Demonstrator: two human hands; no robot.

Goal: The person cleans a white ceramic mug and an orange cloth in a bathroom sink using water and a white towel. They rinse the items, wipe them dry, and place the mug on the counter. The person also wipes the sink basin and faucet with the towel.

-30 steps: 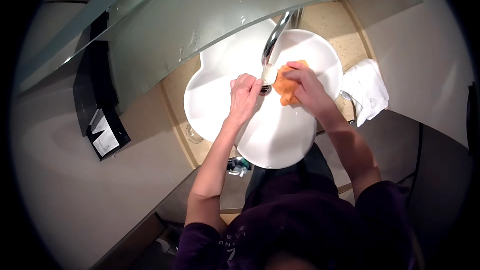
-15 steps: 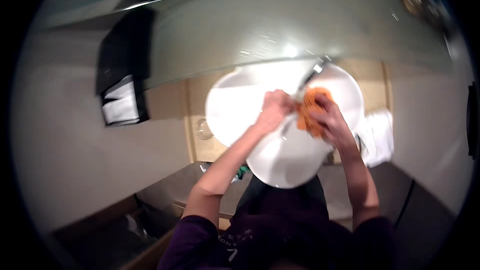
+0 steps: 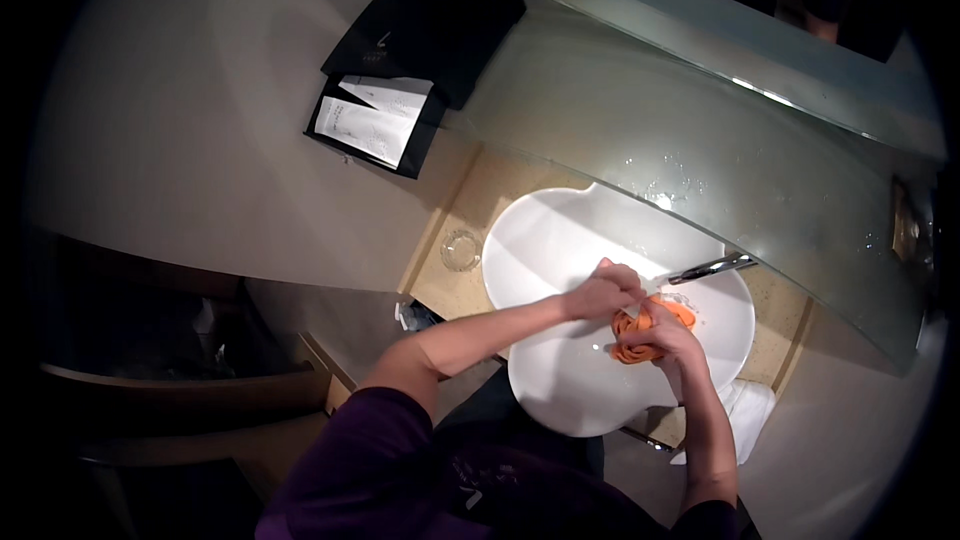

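Note:
Over a white lobed sink (image 3: 560, 390), my right hand (image 3: 665, 332) grips a bunched orange cloth (image 3: 635, 352) with looped folds. My left hand (image 3: 605, 292) is closed beside it, fingertips meeting the right thumb and the cloth's upper edge. Whether the left fingers pinch part of the cloth is hidden. A chrome faucet (image 3: 712, 268) reaches in from the right, its spout end close above the hands. Clear water or wet glints show around the cloth's top.
A clear glass dish (image 3: 461, 250) stands on the beige counter (image 3: 440, 285). A wall-mounted black box (image 3: 425, 145) holds white paper. A frosted glass panel (image 3: 600, 100) overhangs the back. A white towel (image 3: 748, 418) hangs at right. A wooden-edged compartment (image 3: 180, 390) lies lower left.
The view has turned, so the sink sits lower and tilted. Both hands have come closer together at the cloth, which is now more tightly bunched.

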